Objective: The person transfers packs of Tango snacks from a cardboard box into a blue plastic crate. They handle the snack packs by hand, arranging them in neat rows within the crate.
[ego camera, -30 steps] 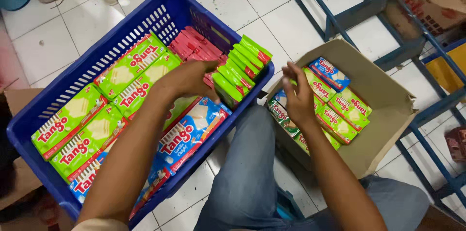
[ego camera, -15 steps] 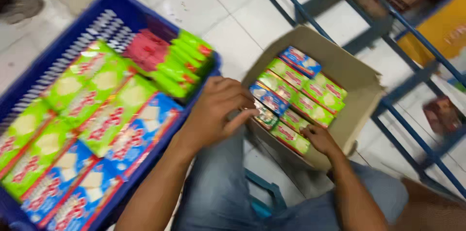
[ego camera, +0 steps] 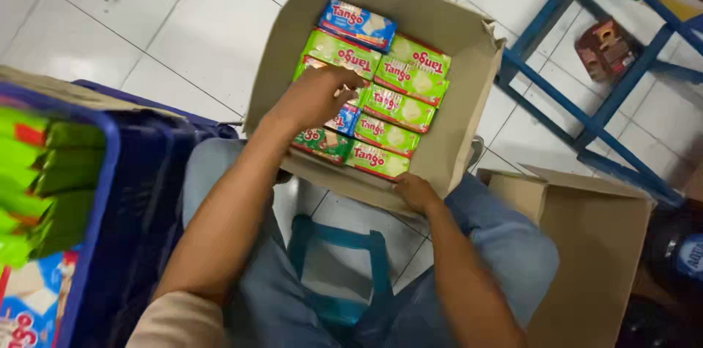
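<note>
An open cardboard box (ego camera: pixel 469 92) stands on the tiled floor between my knees, filled with flat green wafer packs (ego camera: pixel 399 106) and a blue wafer pack (ego camera: pixel 359 24) at its far end. My left hand (ego camera: pixel 315 99) reaches into the box's left side, fingers curled down over another blue wafer pack (ego camera: pixel 343 121) that shows partly beneath it. My right hand (ego camera: pixel 414 193) grips the box's near edge at the lower right corner.
A blue plastic basket (ego camera: pixel 121 172) with green packs (ego camera: pixel 36 180) stands at the left. A second cardboard box (ego camera: pixel 586 245) sits at the right. Blue metal rack legs (ego camera: pixel 586 125) cross the floor behind. A teal stool frame (ego camera: pixel 344 242) shows under my legs.
My left hand has left the basket and carried a pack across into the cardboard box. My right hand dropped to the box's near edge. The view swung right, onto the box.
</note>
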